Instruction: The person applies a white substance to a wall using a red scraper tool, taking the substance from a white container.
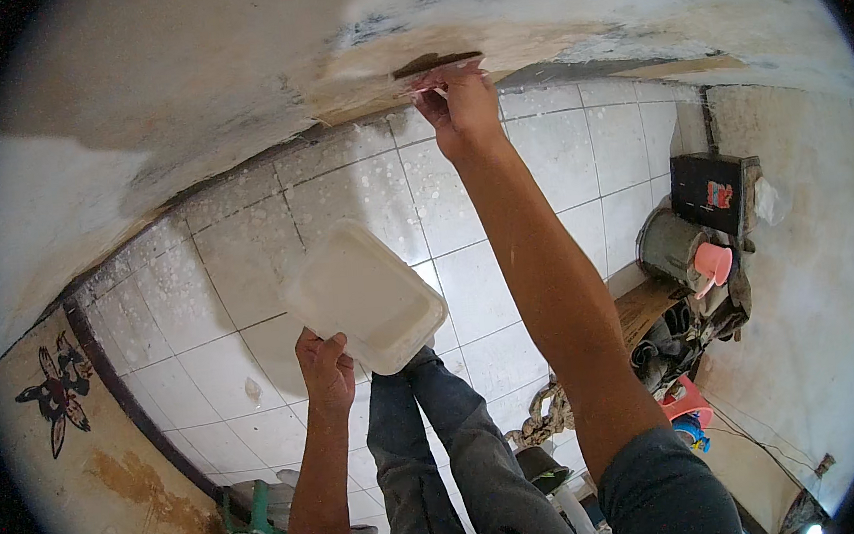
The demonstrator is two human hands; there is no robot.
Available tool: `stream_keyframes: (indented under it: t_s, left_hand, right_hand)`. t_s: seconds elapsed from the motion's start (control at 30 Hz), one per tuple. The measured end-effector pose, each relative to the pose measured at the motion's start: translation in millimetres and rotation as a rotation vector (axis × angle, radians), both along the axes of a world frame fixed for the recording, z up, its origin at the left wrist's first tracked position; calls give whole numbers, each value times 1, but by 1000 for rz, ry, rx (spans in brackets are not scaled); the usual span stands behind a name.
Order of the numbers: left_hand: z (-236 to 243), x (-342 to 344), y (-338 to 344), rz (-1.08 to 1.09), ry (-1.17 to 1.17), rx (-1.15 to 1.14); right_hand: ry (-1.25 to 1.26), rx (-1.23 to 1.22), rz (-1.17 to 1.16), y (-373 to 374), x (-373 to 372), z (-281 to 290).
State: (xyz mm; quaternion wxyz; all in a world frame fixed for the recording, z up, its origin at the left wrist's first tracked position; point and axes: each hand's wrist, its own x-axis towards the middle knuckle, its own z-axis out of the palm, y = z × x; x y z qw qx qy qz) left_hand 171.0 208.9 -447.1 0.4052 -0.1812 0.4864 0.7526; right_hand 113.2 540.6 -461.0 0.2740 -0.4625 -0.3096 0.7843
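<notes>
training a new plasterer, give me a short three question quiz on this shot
1. True or false: the right hand presses a putty knife against the wall.
2. What does the left hand hold?
A. a white tray
B. a paint roller
C. a hammer
3. Fill in: the floor is covered in white ____.

Key: 1 true; 2 A; 3 tiles.
</notes>
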Motion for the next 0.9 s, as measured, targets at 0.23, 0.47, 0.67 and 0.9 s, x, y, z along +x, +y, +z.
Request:
stream_keyframes:
  t_s: [0.23,0.47,0.67,0.9]
  left_hand:
    - [2,1,-9,31,-5,-33]
    - [16,0,-10,13,17,14]
    - [23,-1,-22,14,-2,-11]
    - [17,-17,-52,-35,11,-33]
  right_hand:
    - [-30,-84,71,-47,36,22]
    - [176,-127,148,-30,-10,1]
    - [126,-108,15,-58,17,54]
    - [-137,-173,218,-79,39,-34]
